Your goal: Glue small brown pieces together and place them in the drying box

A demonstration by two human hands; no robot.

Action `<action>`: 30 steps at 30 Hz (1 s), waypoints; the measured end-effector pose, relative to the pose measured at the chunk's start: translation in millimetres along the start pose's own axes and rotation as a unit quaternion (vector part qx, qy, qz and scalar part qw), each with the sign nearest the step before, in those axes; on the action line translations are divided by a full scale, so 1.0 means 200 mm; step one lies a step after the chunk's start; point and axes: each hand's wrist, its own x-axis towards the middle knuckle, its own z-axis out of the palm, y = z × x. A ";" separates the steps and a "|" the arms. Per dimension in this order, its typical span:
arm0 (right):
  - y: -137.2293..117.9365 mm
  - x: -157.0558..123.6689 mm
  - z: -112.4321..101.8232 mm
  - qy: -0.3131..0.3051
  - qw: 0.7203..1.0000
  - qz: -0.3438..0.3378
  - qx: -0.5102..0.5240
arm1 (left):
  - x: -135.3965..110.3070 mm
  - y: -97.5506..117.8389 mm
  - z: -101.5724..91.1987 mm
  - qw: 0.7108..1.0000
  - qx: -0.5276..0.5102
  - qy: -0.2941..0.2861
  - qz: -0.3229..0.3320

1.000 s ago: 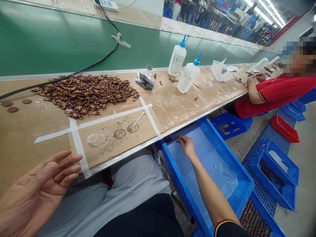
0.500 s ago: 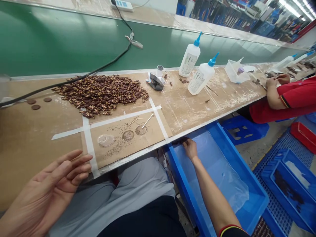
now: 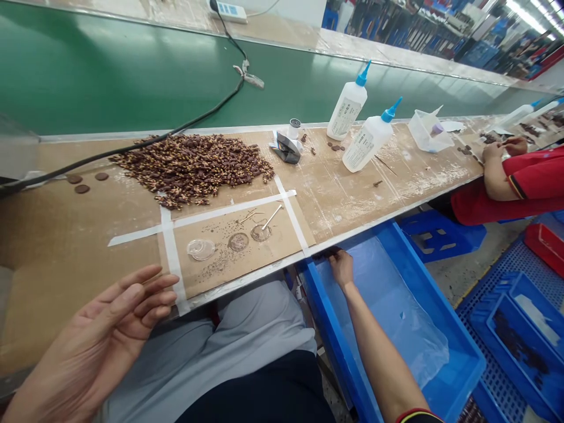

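My left hand (image 3: pixel 118 320) hovers over the front edge of the workbench, left of the taped cardboard mat (image 3: pixel 259 267). Its fingers are loosely bent and apart, with nothing visible in them. My right hand (image 3: pixel 342 269) reaches into the near-left corner of a blue bin (image 3: pixel 460 352) lined with clear plastic. Its fingers are bent together at some dark pieces (image 3: pixel 325 254) under the bench edge; the fingertips are partly hidden. On the mat are small clear round dishes (image 3: pixel 238 241), a cotton swab (image 3: pixel 272 217) and dark specks. Behind it lies a heap of small brown-and-yellow pieces (image 3: pixel 198 167).
Two white bottles with blue nozzles (image 3: pixel 348 108) stand on the bench beside a clear plastic box (image 3: pixel 429 132). A black cable (image 3: pixel 194 120) crosses the left side. Brown discs (image 3: pixel 82 188) lie there. At right, a co-worker in a red shirt (image 3: pixel 524 182) sits at the bench.
The whole view has shifted slightly, so the bench things appear a little further right. My right hand stays at the same bin corner, and my left hand keeps its pose.
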 end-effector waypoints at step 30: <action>-1.84 0.54 -0.21 0.017 0.956 -0.291 -0.031 | -0.33 -0.16 -0.34 0.999 -0.023 -0.012 0.027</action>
